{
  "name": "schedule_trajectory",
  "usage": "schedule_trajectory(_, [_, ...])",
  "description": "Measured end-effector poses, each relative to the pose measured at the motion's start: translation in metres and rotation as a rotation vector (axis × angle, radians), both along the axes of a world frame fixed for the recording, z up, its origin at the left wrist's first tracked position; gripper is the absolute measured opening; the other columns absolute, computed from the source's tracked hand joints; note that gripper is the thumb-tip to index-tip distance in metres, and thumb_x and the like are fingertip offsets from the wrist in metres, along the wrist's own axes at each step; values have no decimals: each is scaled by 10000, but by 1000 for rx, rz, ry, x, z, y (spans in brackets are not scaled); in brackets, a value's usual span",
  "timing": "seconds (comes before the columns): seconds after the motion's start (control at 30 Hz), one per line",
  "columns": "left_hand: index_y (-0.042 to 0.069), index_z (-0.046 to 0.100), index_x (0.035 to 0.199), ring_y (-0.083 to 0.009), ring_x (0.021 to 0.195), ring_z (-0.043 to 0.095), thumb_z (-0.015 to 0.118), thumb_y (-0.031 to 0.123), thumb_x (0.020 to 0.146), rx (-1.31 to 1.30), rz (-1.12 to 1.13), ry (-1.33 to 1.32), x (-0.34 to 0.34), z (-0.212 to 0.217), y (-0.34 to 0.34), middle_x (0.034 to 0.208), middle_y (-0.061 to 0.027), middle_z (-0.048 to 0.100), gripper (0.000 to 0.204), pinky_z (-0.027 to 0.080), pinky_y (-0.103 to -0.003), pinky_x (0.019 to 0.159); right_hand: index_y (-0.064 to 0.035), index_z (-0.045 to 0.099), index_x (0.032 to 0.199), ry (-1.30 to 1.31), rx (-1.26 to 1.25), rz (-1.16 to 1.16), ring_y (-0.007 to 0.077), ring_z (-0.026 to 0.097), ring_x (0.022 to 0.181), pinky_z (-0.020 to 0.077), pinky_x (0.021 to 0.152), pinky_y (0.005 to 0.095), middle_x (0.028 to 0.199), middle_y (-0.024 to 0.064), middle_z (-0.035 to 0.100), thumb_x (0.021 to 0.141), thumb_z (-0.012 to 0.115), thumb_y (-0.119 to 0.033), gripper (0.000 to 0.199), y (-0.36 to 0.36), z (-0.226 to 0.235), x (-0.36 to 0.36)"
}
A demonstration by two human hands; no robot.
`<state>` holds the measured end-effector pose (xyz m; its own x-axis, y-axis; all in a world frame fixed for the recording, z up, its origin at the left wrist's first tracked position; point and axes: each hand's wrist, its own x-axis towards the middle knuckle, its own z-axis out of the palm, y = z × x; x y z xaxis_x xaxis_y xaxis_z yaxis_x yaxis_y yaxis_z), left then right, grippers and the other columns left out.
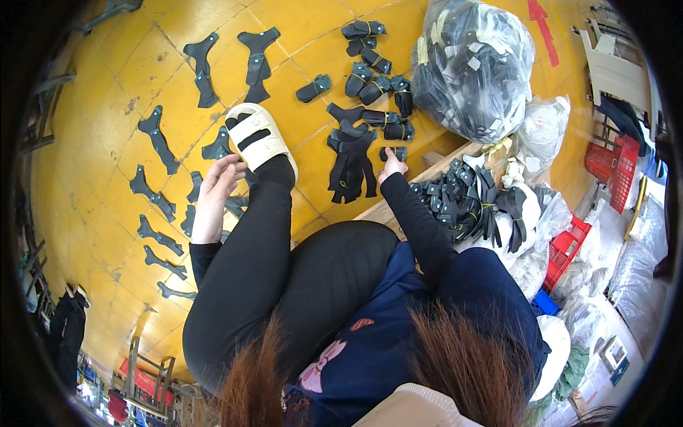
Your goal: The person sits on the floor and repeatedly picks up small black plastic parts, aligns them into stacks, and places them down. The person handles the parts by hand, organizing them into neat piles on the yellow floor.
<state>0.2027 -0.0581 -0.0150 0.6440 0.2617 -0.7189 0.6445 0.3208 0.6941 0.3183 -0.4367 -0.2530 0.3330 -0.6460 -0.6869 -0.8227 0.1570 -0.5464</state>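
Observation:
My right hand (391, 166) is closed on a small black bundle (398, 153), beside a wooden edge. Just left of it, a fan of loose black strips (350, 167) lies on the floor. My left hand (219, 186) is beside my raised knee and the cream sandal (257, 139) on my foot, its fingers apart and nothing visible in them. Near that hand, black fork-ended fabric pieces (158, 139) lie spread in rows, some partly hidden by my leg. Folded black bundles with yellow bands (375, 89) sit in a group beyond my right hand.
A large clear bag (473, 71) of black pieces stands at the far right. Below it, black pieces are heaped on a wooden board (455, 192). Red crates (613, 164) and plastic bags (544, 132) are at the right. The yellow tiled floor (107, 128) stretches left.

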Motion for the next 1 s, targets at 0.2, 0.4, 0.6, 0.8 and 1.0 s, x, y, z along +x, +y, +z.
schedule_trajectory(0.2, [75, 518, 1242, -126, 1083, 532, 459, 241, 973, -8, -1, -21, -5, -3, 2, 1165, -53, 599, 322, 362, -284, 953, -14, 376, 1193, -176, -262, 145, 247, 515, 955, 428, 858, 334, 1068, 137, 486, 666, 763, -157, 670, 22, 41, -14])
schedule_trajectory(0.4, [57, 501, 1258, -150, 1116, 529, 469, 247, 975, 24, -67, -74, -6, 7, 6, 1178, -69, 590, 343, 360, -286, 976, -69, 354, 1251, -610, 265, 723, 182, 502, 1025, 417, 907, 310, 1112, 98, 473, 707, 641, 88, 634, 95, 129, -18])
schedule_trajectory(0.6, [37, 469, 1327, -160, 1118, 522, 495, 188, 964, -143, -122, -277, 6, 10, -6, 1226, -82, 562, 394, 377, -283, 976, -63, 395, 1238, -733, 468, 1355, 202, 497, 1037, 400, 930, 329, 1127, 82, 474, 677, 669, -21, 626, 181, 203, -14])
schedule_trajectory(0.8, [35, 483, 1313, -140, 1068, 566, 492, 170, 973, -241, 238, -258, 0, 6, -4, 1200, -78, 573, 366, 491, -295, 877, -61, 405, 1245, -704, 823, 1361, 215, 528, 948, 434, 833, 326, 1044, 110, 507, 770, 672, -90, 546, 235, 220, -28])
schedule_trajectory(1.0, [15, 539, 1249, -164, 945, 637, 502, 149, 958, -216, 265, -207, -5, 4, 0, 1098, -89, 635, 323, 517, -304, 831, -65, 542, 1201, -834, 591, 1537, 127, 560, 904, 463, 773, 262, 1005, 67, 547, 846, 653, -82, 372, 238, 231, -15])
